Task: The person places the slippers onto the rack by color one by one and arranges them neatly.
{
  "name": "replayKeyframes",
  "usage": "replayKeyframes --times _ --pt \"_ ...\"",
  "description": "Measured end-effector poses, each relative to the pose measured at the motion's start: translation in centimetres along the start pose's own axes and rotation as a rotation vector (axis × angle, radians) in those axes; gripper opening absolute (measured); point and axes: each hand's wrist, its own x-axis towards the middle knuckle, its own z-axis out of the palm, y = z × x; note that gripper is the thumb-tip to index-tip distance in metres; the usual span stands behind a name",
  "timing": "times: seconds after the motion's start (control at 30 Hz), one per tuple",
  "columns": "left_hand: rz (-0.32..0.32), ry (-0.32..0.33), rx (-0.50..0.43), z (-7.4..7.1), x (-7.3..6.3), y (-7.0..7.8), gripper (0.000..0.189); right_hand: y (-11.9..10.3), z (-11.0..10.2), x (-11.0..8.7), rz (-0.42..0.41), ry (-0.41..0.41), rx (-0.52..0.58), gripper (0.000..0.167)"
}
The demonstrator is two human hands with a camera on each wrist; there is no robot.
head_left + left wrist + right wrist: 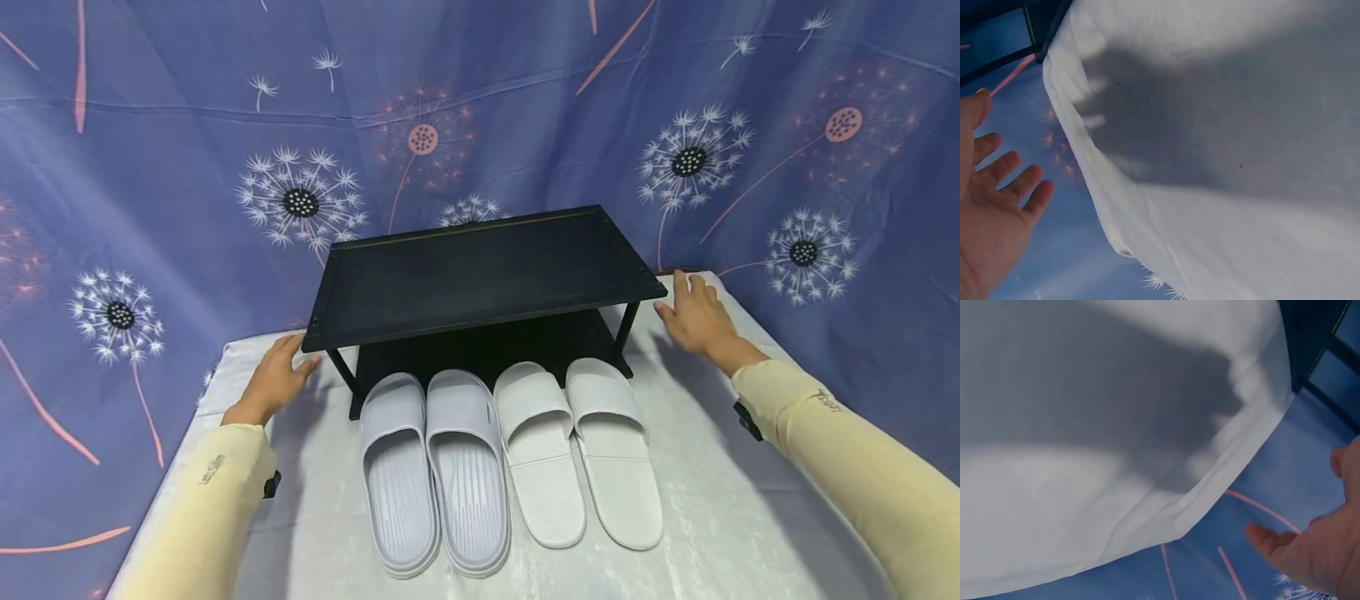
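A black two-tier shoe rack (480,271) stands on a white cloth-covered table. My left hand (276,377) is beside its left front corner; in the left wrist view the fingers (1009,167) are spread and hold nothing. Whether they touch the rack is unclear. My right hand (699,317) hovers just off the right end, fingers loosely bent with nothing in them. In front of the lower shelf sits a pair of grey slide slippers (468,475). To their right lies a pair of white slide slippers (618,483). Both pairs have their toes toward the rack.
A blue curtain (525,108) printed with dandelions hangs behind and around the table. The white tablecloth (705,517) drops over the table's edges. Beneath the upper board, the lower shelf (480,346) is partly hidden.
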Motion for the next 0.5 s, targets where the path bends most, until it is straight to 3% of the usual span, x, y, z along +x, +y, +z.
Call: replayKeyframes --times 0.3,0.5 --pt "0.048 0.101 -0.133 0.7 -0.5 0.7 0.039 -1.8 0.1 -1.1 0.075 0.064 0.064 0.05" --pt "0.04 0.101 -0.199 0.8 -1.0 2.1 0.039 -2.8 0.0 -1.9 0.108 0.066 0.081 0.045"
